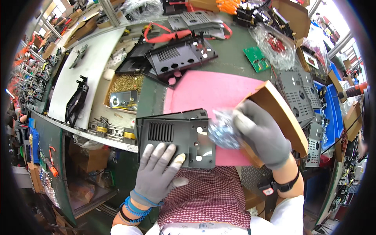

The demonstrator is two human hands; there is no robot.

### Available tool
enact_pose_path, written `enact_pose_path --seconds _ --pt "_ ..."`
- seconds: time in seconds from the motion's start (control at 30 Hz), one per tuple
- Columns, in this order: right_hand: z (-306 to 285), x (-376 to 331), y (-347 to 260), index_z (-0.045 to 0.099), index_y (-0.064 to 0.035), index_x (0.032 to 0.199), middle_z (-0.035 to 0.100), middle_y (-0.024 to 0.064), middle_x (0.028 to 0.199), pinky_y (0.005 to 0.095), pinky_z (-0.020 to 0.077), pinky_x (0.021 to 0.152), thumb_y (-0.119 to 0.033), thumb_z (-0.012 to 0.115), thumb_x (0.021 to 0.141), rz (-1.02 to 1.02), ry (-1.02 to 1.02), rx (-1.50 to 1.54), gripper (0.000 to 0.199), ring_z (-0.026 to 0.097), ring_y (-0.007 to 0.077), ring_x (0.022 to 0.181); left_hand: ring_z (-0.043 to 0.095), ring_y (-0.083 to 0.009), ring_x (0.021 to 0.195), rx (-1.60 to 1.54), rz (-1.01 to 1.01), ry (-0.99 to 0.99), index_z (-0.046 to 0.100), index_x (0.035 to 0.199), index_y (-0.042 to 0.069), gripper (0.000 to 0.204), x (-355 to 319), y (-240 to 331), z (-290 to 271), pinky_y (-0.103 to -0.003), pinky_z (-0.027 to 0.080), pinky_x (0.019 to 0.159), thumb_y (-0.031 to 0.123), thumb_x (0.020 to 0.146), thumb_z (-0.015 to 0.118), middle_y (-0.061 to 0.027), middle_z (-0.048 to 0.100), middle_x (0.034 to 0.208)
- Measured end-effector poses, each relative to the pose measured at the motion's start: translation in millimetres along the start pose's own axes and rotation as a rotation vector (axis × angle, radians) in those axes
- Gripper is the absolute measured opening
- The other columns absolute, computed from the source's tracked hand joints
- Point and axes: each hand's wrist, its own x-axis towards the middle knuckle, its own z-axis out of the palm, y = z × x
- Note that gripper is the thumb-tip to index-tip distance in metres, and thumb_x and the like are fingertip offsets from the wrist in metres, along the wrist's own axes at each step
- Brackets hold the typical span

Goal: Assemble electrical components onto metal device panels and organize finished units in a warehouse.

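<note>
My left hand [158,178], in a grey glove with pale fingertips, lies with fingers stretched out on the near edge of a black metal panel [182,143]. The panel has a row of slots and several holes, and another black panel shows beneath its far edge. My right hand [264,133], gloved too, closes round a clear plastic bag [224,130] of small bluish parts that I cannot make out singly. The bag is somewhat blurred, at the panel's right edge. Behind my right hand a cardboard box [290,119] stands tilted, partly hidden by the hand.
A pink mat [215,90] covers part of the green bench. More black panels [180,56] are stacked beyond it. At the right lie a green circuit board [256,59], slotted grey panels [295,96] and a blue bin [333,113]. A box of brass-coloured small parts [131,83] stands left.
</note>
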Motion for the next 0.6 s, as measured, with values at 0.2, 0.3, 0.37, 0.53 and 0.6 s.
enact_pose_path --seconds 0.2,0.3,0.37,0.53,0.6 --pt "11 73 -28 0.051 -0.002 0.113 0.057 0.0068 0.103 0.0356 0.0528 0.082 -0.021 0.05 0.095 -0.226 0.661 0.571 0.026 0.057 0.0205 0.1 0.052 -0.0329 0.111 -0.008 -0.063 0.059 0.063 0.109 0.01 0.052 -20 -3 -12 -0.05 0.034 0.101 0.054 0.087 0.049 -0.0141 0.057 0.117" --pt "-7 46 -18 0.051 0.0027 0.116 0.059 0.0075 0.1 0.0363 0.0524 0.083 -0.026 0.046 0.097 -0.106 0.327 0.7 0.034 0.059 0.0229 0.1 0.054 -0.0354 0.11 0.004 -0.124 0.071 0.065 0.1 0.007 0.055 -30 -6 -8 -0.05 0.035 0.102 0.058 0.084 0.052 -0.0163 0.059 0.115" --pt "-19 8 -6 0.052 0.0041 0.116 0.06 0.0086 0.101 0.036 0.0524 0.082 -0.023 0.048 0.096 -0.032 0.258 0.472 0.034 0.061 0.0228 0.096 0.054 -0.0356 0.109 -0.012 -0.122 0.069 0.065 0.099 0.008 0.053 -34 -5 -2 -0.051 0.035 0.101 0.058 0.084 0.052 -0.0159 0.059 0.114" --pt "-38 -23 39 0.06 0.0024 0.11 0.062 0.0119 0.107 0.0334 0.0509 0.081 -0.005 0.057 0.087 -0.001 0.562 -0.445 0.025 0.063 0.0214 0.093 0.055 -0.0362 0.106 -0.092 -0.034 0.075 0.065 0.094 0.01 0.047 -30 2 17 -0.052 0.035 0.101 0.055 0.085 0.053 -0.0143 0.06 0.11" --pt "-41 -20 58 0.059 -0.0043 0.115 0.06 0.0122 0.112 0.0349 0.048 0.087 -0.004 0.059 0.083 -0.107 0.344 -0.813 0.033 0.06 0.0264 0.1 0.055 -0.0361 0.105 -0.107 0.015 0.092 0.064 0.09 0.011 0.043 -26 7 24 -0.053 0.035 0.101 0.053 0.085 0.055 -0.0126 0.061 0.107"
